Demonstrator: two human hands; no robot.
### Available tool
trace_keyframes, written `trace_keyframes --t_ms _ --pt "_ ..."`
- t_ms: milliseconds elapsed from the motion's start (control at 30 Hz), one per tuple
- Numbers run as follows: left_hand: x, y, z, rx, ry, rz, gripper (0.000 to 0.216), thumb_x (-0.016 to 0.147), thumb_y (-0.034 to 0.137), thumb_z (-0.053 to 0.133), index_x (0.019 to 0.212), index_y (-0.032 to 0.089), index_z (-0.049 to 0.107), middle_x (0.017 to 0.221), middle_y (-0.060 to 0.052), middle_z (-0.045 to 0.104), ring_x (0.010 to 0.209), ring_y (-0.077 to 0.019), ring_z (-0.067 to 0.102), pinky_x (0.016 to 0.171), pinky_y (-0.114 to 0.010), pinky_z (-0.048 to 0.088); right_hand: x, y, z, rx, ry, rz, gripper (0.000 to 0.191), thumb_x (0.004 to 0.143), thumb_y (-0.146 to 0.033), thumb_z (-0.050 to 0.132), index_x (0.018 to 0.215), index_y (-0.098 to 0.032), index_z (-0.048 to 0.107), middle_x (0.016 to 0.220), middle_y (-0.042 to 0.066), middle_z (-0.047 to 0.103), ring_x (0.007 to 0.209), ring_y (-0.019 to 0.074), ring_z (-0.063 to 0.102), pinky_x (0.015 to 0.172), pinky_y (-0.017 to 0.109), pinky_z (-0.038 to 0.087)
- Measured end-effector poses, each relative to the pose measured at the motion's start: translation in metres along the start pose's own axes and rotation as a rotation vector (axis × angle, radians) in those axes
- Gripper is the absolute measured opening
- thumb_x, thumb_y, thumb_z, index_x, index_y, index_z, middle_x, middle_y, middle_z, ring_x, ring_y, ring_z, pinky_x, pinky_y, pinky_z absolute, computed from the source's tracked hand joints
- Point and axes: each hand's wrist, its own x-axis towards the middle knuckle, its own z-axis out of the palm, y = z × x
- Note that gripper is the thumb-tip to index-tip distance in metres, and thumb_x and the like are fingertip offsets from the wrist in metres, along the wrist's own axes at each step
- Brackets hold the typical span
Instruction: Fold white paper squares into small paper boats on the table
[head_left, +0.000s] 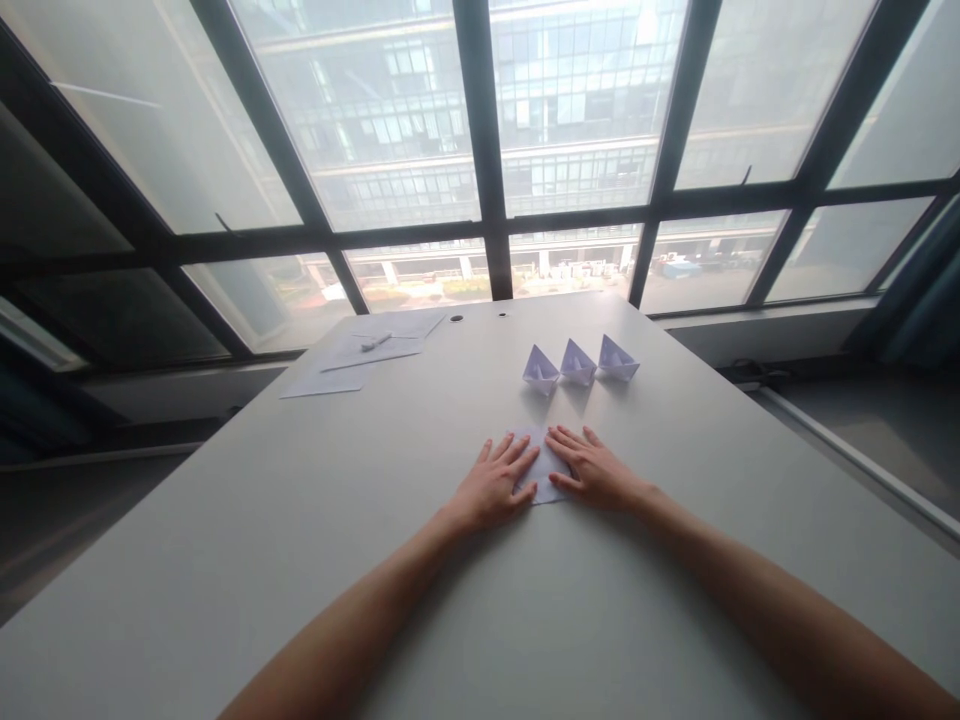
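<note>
A small sheet of white paper (pixel 550 480) lies flat on the white table (pixel 360 560), partly covered by both hands. My left hand (pixel 493 483) rests palm down on its left part, fingers spread. On its right part lies my right hand (pixel 592 470), also palm down with its fingers apart. Between the two hands the middle of the paper shows; its side edges are hidden. Just beyond the fingertips, three folded paper boats stand in a row: a left boat (pixel 540 372), a middle boat (pixel 577 365) and a right boat (pixel 618 360).
Several white sheets (pixel 330 378) overlap at the table's far left, with a small white object (pixel 375 342) on top that I cannot make out. Two round holes, one a dark grommet (pixel 456 319), sit near the far edge. Large windows (pixel 405 110) rise behind the table.
</note>
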Motion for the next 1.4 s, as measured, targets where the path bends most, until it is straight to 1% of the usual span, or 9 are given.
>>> trace_keyframes --t_ms 167,400,633,833,933,1033,1200,1300,1400 --pt "0.0 0.0 -0.001 -0.015 -0.011 0.005 0.062 0.098 0.05 0.041 0.155 0.03 0.028 0.163 -0.003 0.022 0.152 -0.0291 0.013 0.121 -0.054 0.011 0.001 0.001 0.001 -0.004 0.0 0.005 0.072 0.097 -0.055 0.041 0.157 -0.017 0.025 0.163 0.012 0.018 0.151 0.0272 0.012 0.121 0.051 0.011" --pt "0.001 -0.001 -0.002 -0.005 -0.027 0.032 0.062 0.099 0.053 0.037 0.156 0.03 0.027 0.164 -0.004 0.02 0.152 -0.029 0.012 0.12 -0.057 0.011 0.001 0.0 0.0 0.005 -0.016 0.018 0.072 0.098 -0.057 0.038 0.156 -0.016 0.025 0.162 0.012 0.023 0.15 0.026 0.018 0.121 0.05 0.011" --pt "0.002 -0.001 -0.001 -0.002 -0.022 0.035 0.062 0.099 0.053 0.039 0.155 0.031 0.028 0.164 -0.004 0.02 0.152 -0.0296 0.012 0.12 -0.056 0.01 0.001 0.0 -0.001 0.025 -0.003 0.022 0.073 0.097 -0.056 0.042 0.156 -0.017 0.026 0.161 0.012 0.026 0.15 0.0259 0.019 0.122 0.049 0.013" --pt "0.001 -0.002 0.001 -0.002 -0.016 0.035 0.066 0.098 0.053 0.04 0.157 0.028 0.024 0.164 -0.006 0.02 0.152 -0.0299 0.012 0.12 -0.056 0.01 0.0 0.001 -0.001 0.024 0.003 0.026 0.059 0.1 -0.046 0.04 0.153 -0.02 0.034 0.16 0.01 0.029 0.149 0.025 0.022 0.121 0.05 0.015" --pt "0.002 -0.003 0.002 -0.024 -0.001 0.028 0.068 0.098 0.054 0.041 0.157 0.027 0.023 0.164 -0.007 0.02 0.152 -0.0296 0.012 0.121 -0.056 0.01 0.0 0.001 -0.001 0.028 0.002 0.025 0.06 0.099 -0.045 0.042 0.153 -0.02 0.035 0.16 0.01 0.029 0.149 0.0247 0.022 0.121 0.05 0.014" --pt "0.004 -0.005 0.004 -0.086 0.063 -0.01 0.066 0.098 0.054 0.041 0.156 0.026 0.025 0.162 -0.008 0.025 0.151 -0.0285 0.018 0.121 -0.054 0.014 0.0 0.0 0.0 0.032 0.029 0.033 0.063 0.099 -0.045 0.041 0.155 -0.019 0.031 0.161 0.011 0.026 0.15 0.0238 0.019 0.121 0.049 0.014" --pt "0.01 -0.011 0.013 -0.161 0.312 -0.237 0.059 0.097 0.043 0.045 0.148 0.014 0.039 0.151 -0.015 0.045 0.144 -0.0296 0.034 0.119 -0.048 0.027 -0.002 0.002 0.004 0.028 0.113 0.064 0.059 0.099 -0.042 0.043 0.152 -0.018 0.036 0.16 0.012 0.03 0.148 0.0243 0.025 0.122 0.047 0.019" --pt "0.012 -0.013 0.014 -0.15 0.31 -0.255 0.062 0.095 0.046 0.05 0.145 0.011 0.042 0.145 -0.018 0.05 0.14 -0.0311 0.04 0.118 -0.046 0.029 -0.003 0.003 0.006 0.036 0.144 0.069 0.054 0.097 -0.04 0.048 0.147 -0.019 0.045 0.157 0.012 0.037 0.146 0.0266 0.031 0.121 0.046 0.023" --pt "0.011 -0.012 0.012 -0.128 0.274 -0.227 0.065 0.092 0.048 0.055 0.144 0.012 0.043 0.144 -0.017 0.051 0.14 -0.0332 0.039 0.118 -0.049 0.028 -0.002 0.004 0.006 0.045 0.196 0.028 0.045 0.095 -0.038 0.054 0.135 -0.021 0.059 0.146 0.012 0.051 0.136 0.0279 0.043 0.116 0.046 0.031"
